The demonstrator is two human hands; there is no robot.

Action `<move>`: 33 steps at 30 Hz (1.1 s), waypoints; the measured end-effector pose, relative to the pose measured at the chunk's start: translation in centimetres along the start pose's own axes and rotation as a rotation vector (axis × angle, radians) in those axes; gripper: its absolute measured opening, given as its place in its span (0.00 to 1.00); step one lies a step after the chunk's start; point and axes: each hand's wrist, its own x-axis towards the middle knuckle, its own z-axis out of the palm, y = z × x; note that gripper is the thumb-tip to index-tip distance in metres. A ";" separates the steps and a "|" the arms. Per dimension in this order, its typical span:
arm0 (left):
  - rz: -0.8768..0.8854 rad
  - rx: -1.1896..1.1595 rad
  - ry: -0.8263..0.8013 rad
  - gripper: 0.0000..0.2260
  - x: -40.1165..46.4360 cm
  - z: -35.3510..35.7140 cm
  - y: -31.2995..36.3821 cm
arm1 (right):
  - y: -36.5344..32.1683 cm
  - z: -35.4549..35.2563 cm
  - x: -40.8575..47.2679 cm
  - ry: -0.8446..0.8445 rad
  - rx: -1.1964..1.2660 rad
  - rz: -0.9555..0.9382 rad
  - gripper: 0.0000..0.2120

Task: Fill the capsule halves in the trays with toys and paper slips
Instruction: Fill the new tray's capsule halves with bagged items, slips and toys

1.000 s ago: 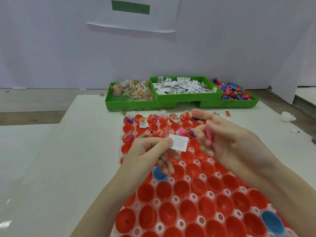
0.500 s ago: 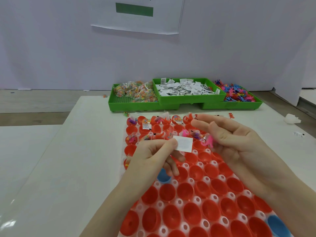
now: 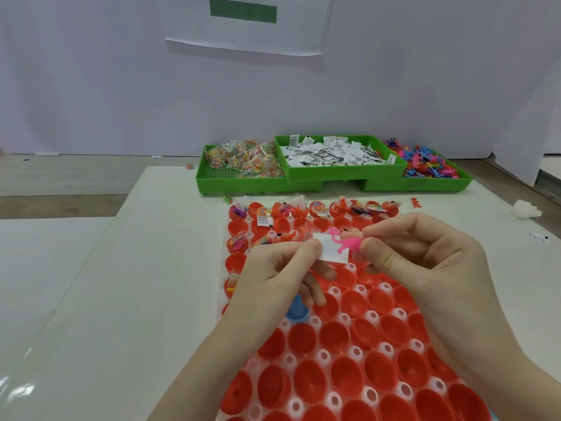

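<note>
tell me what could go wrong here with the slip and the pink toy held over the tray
The left hand pinches the paper slip only at its edge, so it may flutter away. The right hand pinches the small pink toy by one end; it could drop into a wrong red capsule half.

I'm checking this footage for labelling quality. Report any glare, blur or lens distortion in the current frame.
Head view: light is soft and even, shadows faint; glare sits only on the glossy table at the lower left; wide-angle bending curves the table edges and stretches the near red capsule halves; the pink toy in the right hand looks slightly soft; the paper slip pinched by the left hand is sharp.
</note>
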 end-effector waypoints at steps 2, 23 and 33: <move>0.014 -0.014 -0.014 0.14 0.0 0.0 0.1 | 0.1 0.2 0.0 -0.019 -0.016 -0.013 0.11; 0.149 0.157 0.130 0.10 0.3 -1.5 0.0 | 1.0 0.7 2.7 -0.206 -0.144 0.100 0.08; 0.289 0.936 0.135 0.13 0.5 -2.4 -1.4 | 3.7 -0.8 3.3 -0.334 -0.836 -0.118 0.05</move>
